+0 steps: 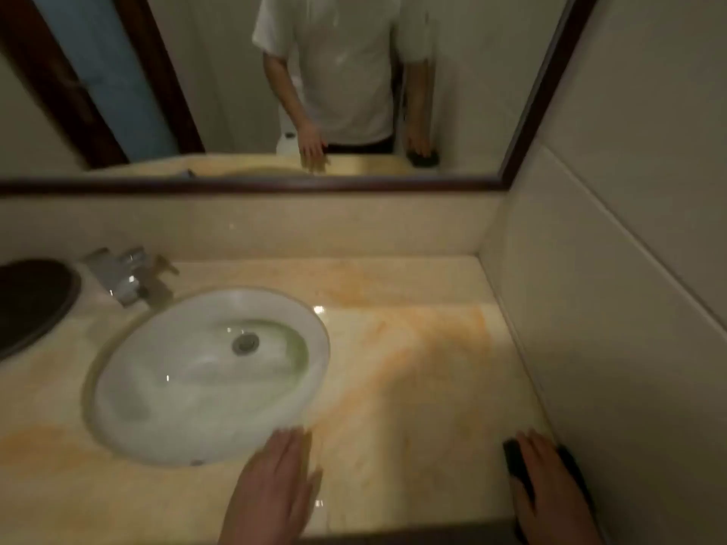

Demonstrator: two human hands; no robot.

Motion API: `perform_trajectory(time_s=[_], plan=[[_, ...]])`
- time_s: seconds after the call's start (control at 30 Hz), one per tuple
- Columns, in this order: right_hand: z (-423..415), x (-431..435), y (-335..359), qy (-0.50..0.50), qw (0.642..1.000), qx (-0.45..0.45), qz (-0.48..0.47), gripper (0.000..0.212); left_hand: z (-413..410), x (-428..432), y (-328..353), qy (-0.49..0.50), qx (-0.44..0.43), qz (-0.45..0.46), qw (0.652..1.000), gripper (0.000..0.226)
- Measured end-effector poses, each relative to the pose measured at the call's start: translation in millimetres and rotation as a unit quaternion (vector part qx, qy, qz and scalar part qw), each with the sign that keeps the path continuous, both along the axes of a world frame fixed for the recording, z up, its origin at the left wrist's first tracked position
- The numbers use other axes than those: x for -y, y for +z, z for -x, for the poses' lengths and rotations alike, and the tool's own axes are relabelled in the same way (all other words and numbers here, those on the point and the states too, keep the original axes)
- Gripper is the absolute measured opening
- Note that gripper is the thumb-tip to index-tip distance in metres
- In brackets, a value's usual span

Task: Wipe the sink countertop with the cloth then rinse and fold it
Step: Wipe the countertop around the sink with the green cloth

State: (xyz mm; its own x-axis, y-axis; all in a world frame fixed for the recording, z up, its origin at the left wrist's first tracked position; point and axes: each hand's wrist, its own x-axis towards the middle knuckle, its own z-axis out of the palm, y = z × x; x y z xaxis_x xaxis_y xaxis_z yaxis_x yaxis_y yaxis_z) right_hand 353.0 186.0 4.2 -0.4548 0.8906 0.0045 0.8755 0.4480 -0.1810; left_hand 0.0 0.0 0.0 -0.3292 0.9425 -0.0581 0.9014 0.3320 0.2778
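Observation:
The beige marble countertop (413, 367) carries orange streaks and holds a white oval sink (208, 371). My left hand (275, 485) lies flat and empty on the counter at the sink's front right rim, fingers together and stretched out. My right hand (550, 489) presses down on a dark cloth (513, 460) at the counter's front right corner, next to the side wall. Most of the cloth is hidden under the palm; only its dark edges show on either side of the fingers.
A chrome faucet (126, 275) stands behind the sink at the left, with a dark round object (31, 300) further left. A framed mirror (354, 92) above the backsplash reflects a person in a white shirt. A tiled wall (629, 308) closes the right side.

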Motion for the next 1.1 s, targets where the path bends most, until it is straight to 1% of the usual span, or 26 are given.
perform_trajectory(time_s=[0.03,0.07,0.13,0.2,0.23,0.27,0.33,0.4,0.47,0.53,0.57,0.63,0.73,0.8,0.87,0.9,0.97,1.03,1.1], plan=[[5,-9,-2,0.002,1.0,0.011,0.006,0.078,2,-12,-3,-0.017,-0.016,-0.007,1.0,0.07],[8,-10,-1,-0.008,0.999,0.038,0.015,0.082,3,-22,8,-0.015,-0.023,0.012,1.0,0.069],[12,-15,-2,-0.024,0.997,0.061,0.034,0.081,9,-30,6,-0.003,-0.05,0.038,0.998,0.069],[11,-8,-13,-0.043,0.996,0.053,0.051,0.078,5,-21,-10,-0.022,-0.049,0.065,0.996,0.066],[11,-5,-13,-0.062,0.996,0.046,0.048,0.078,4,-16,-13,-0.022,-0.058,0.056,0.997,0.065],[12,-3,-12,-0.089,0.994,0.04,0.046,0.077,5,-17,-9,-0.014,-0.045,0.06,0.997,0.065],[16,1,-13,-0.145,0.988,0.032,0.041,0.077,8,-20,-9,0.011,-0.046,0.045,0.998,0.068],[29,12,-13,-0.159,0.986,0.023,0.048,0.077,8,-20,-8,0.031,-0.033,0.05,0.998,0.069],[52,25,-14,-0.1,0.993,0.024,0.06,0.074,11,-21,-8,0.042,-0.024,0.047,0.998,0.07],[86,40,-13,0.007,0.997,0.03,0.072,0.071,18,-22,-8,0.046,-0.023,0.049,0.997,0.07],[105,47,-12,0.07,0.995,0.036,0.062,0.068,20,-23,-10,0.052,-0.025,0.046,0.997,0.069],[142,61,-7,0.2,0.977,0.051,0.055,0.069,21,-24,-10,0.072,-0.021,0.043,0.996,0.067],[192,68,1,0.356,0.93,0.041,0.081,0.07,18,-28,-12,0.151,-0.018,0.042,0.988,0.064],[221,60,1,0.416,0.905,0.039,0.077,0.067,17,-29,-13,0.19,-0.021,0.048,0.98,0.063],[247,44,-1,0.439,0.895,0.036,0.073,0.066,18,-30,-15,0.194,-0.03,0.054,0.979,0.064],[260,34,-1,0.434,0.897,0.032,0.076,0.066,18,-30,-15,0.192,-0.029,0.057,0.979,0.064],[280,8,-1,0.384,0.92,0.026,0.071,0.065,18,-31,-14,0.191,-0.022,0.059,0.979,0.064],[285,-24,-3,0.286,0.956,0.026,0.06,0.064,17,-31,-13,0.191,-0.014,0.059,0.98,0.064],[268,-52,-7,0.184,0.981,0.031,0.047,0.064,17,-31,-13,0.192,-0.013,0.061,0.979,0.064]])
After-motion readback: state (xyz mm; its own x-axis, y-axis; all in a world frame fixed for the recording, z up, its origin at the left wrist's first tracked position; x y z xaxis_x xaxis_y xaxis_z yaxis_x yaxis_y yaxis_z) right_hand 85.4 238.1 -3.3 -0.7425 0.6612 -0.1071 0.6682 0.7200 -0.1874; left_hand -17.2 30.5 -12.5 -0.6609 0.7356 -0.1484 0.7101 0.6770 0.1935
